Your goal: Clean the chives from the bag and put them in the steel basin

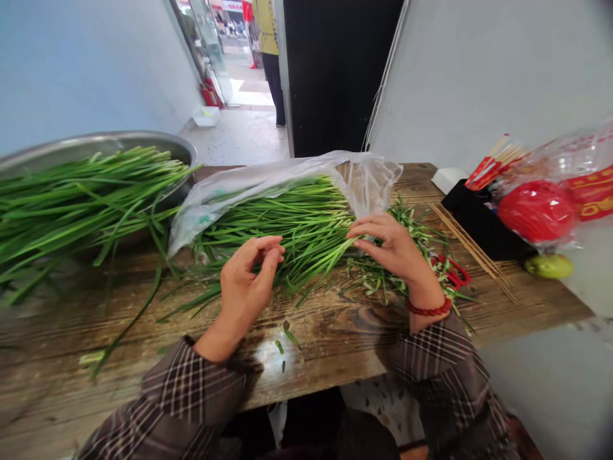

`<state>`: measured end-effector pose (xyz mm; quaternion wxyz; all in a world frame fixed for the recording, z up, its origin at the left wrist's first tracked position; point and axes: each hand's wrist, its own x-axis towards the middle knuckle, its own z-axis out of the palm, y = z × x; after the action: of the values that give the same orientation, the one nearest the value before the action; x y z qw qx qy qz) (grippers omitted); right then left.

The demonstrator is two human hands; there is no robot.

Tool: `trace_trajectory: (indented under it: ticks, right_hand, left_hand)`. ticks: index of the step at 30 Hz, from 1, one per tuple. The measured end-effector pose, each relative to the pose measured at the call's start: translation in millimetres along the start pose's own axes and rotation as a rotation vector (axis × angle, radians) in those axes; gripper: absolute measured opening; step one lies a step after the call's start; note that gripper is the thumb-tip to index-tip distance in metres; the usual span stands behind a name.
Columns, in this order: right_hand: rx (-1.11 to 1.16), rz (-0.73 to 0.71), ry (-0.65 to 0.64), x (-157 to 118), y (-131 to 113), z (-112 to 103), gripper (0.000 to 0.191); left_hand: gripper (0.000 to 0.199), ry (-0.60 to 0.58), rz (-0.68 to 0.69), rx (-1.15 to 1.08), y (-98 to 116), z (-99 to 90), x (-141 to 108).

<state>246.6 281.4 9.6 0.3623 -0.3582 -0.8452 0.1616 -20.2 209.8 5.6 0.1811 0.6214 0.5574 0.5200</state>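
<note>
A thick pile of garlic chives [297, 223] lies on a clear plastic bag [268, 179], leaves toward the left and pale stem ends toward the right. At those stem ends my right hand [385, 246] pinches a few chives between thumb and fingers. My left hand [251, 275] is held in front of the leaves, its fingers curled and the thumb close to the fingertips. Nothing shows between them. Trimmed scraps [383, 278] are heaped under and behind my right hand.
A large metal basin [179, 144] heaped with more chives [96, 198] stands at the left. On the right are red-handled scissors [454, 273], thin wooden sticks [472, 249], a black holder [493, 230] and a red bundle in plastic [539, 211]. A person [268, 51] stands in the doorway.
</note>
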Motion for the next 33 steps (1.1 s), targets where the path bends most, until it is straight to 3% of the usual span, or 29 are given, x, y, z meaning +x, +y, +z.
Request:
trace_trajectory:
  ticks: [4, 11, 13, 17, 19, 21, 25, 28, 33]
  right_hand:
    - [0.381, 0.111, 0.013, 1, -13, 14, 0.012]
    - [0.803, 0.378, 0.1, 3, -21, 45, 0.019]
    - [0.886, 0.404, 0.09, 3, -23, 48, 0.023]
    - [0.906, 0.377, -0.019, 4, -26, 47, 0.028]
    - [0.849, 0.336, -0.053, 4, -28, 46, 0.027]
    - [0.738, 0.291, -0.064, 5, -29, 46, 0.025]
    - [0.562, 0.222, -0.027, 8, -34, 53, 0.021]
    - [0.633, 0.267, 0.033, 9, -38, 62, 0.021]
    - [0.816, 0.341, 0.141, 8, -45, 73, 0.029]
  left_hand:
    - [0.025, -0.017, -0.127, -0.15, 2, -5.8, 7]
    - [0.033, -0.423, -0.508, -0.717, 6, -12.9, 10]
    - [0.031, -0.447, -0.576, -0.795, 3, -15.5, 12]
    - [0.023, -0.298, -0.626, -0.895, -6, -18.3, 18]
    - [0.025, -0.288, -0.613, -0.918, -7, -17.1, 20]
    - [0.029, -0.359, -0.586, -0.873, -5, -13.9, 17]
    - [0.041, -0.609, -0.532, -0.69, 2, -2.3, 6]
    - [0.042, -0.669, -0.55, -0.657, 3, 6.5, -2]
    - [0.039, -0.736, -0.639, -0.85, 2, 13.3, -9]
